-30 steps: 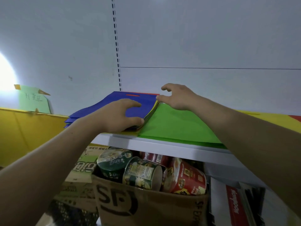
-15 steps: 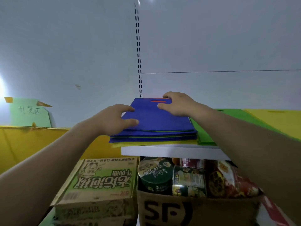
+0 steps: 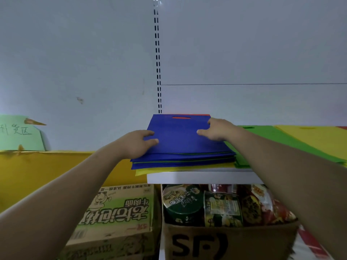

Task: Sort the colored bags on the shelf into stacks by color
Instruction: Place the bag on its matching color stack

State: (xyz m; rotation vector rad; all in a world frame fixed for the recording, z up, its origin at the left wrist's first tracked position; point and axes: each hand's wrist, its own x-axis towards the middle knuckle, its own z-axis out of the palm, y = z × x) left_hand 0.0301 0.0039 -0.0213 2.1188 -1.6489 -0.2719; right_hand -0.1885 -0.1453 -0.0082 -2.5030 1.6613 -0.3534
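Up on the white shelf (image 3: 202, 177), both hands are on a stack topped by a blue bag (image 3: 187, 141). The stack sits at the shelf's left end, its corner hanging past the edge. It is mostly blue, with thin green edges between layers, a yellow bag (image 3: 178, 168) at the bottom, and red (image 3: 181, 117) showing through the top bag's handle slot.

The left hand (image 3: 137, 145) lies over the stack's left edge with thumb and forefinger on top of the blue bag. Its other fingers are hidden, so whether it grips the stack cannot be told. The right hand (image 3: 217, 129) rests palm down on the far right part of the top bag, fingers loosely bent and thumb pointing left, closed around nothing.

Just beside the stack on the right lie flat green bags (image 3: 272, 139), and further right yellow bags (image 3: 315, 136).

Below the shelf stand a noodle carton (image 3: 116, 212) and a brown box (image 3: 225, 243) holding noodle cups (image 3: 183, 201). At left, a green sign (image 3: 18, 134) stands above a yellow panel (image 3: 47, 169).
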